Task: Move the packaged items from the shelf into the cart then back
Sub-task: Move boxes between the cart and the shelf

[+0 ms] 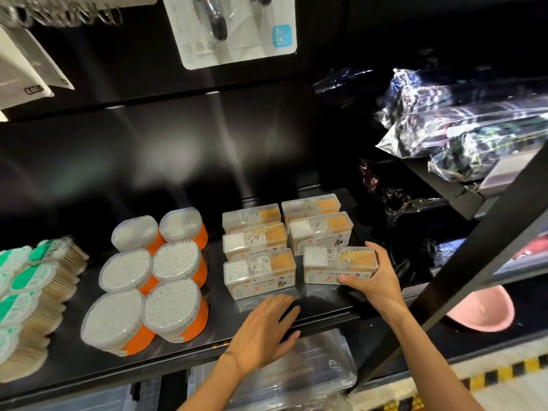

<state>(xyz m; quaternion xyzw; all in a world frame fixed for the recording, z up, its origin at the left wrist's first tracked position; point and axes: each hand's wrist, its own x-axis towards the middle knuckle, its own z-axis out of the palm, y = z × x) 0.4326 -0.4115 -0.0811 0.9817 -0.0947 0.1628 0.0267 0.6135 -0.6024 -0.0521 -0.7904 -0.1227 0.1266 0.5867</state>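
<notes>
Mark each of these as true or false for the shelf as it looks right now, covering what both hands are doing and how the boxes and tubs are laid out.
1. The right hand grips a clear rectangular box at the front right of the shelf. True.
2. The left hand is lifting an orange tub. False: it lies flat on the shelf's front edge, holding nothing.
3. Six orange-sided round tubs stand in two columns. True.
4. The rectangular boxes sit left of the round tubs. False: they sit to the right.
5. The gripped box is inside a cart. False: it sits on the shelf; no cart is in view.
</notes>
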